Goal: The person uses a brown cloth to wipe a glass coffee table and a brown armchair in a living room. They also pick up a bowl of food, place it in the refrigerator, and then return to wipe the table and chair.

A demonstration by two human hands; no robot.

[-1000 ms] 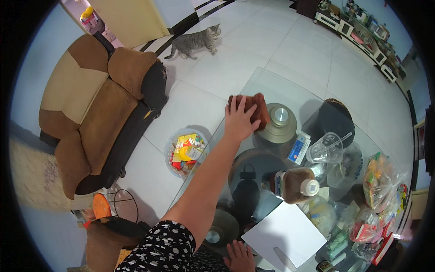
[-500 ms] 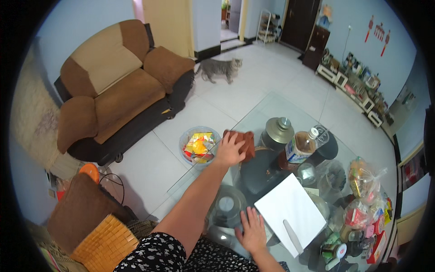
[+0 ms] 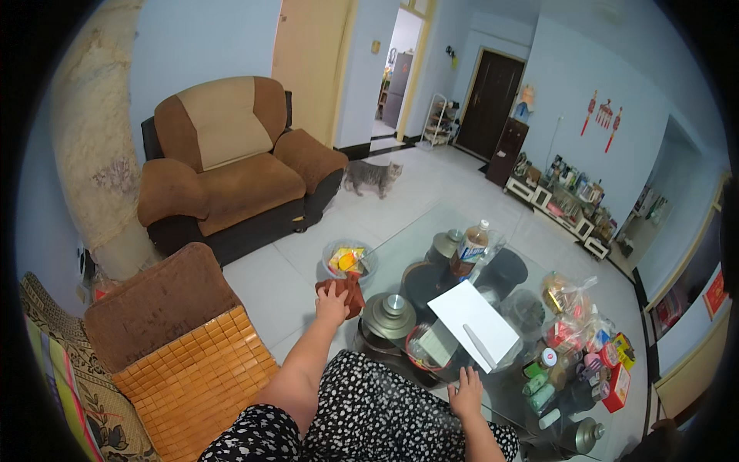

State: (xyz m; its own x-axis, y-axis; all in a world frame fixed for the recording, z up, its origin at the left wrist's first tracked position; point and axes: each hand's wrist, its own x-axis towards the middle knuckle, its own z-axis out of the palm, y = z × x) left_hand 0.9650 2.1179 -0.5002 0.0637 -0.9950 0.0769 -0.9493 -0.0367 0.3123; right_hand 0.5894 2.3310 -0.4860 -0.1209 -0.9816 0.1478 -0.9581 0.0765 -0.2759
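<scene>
My left hand (image 3: 332, 306) is closed on a crumpled reddish-brown cloth (image 3: 353, 298) at the left side of the glass table. Just beyond the cloth is a clear bin (image 3: 329, 266) with yellow and red wrappers inside. My right hand (image 3: 466, 396) rests at the table's near edge, fingers stretched out, holding nothing. Ahead of that hand lies a flat white board (image 3: 475, 317) with a pale knife (image 3: 479, 345) on it. Between my hands stand a round metal fixture (image 3: 389, 316) of the table and a red-rimmed basket (image 3: 429, 348).
A bottle of brown liquid (image 3: 469, 248) stands beyond the board. Bagged snacks (image 3: 566, 331), jars (image 3: 541, 362) and a red box (image 3: 616, 387) crowd the table's right side. A grey cat (image 3: 371, 178) stands beside the brown armchair (image 3: 231, 185). At my left is a seat with an orange mat (image 3: 200, 385).
The view has tilted up. My left hand has drawn the cloth nearer along the table's left side. My right hand has shifted right, to below the white board.
</scene>
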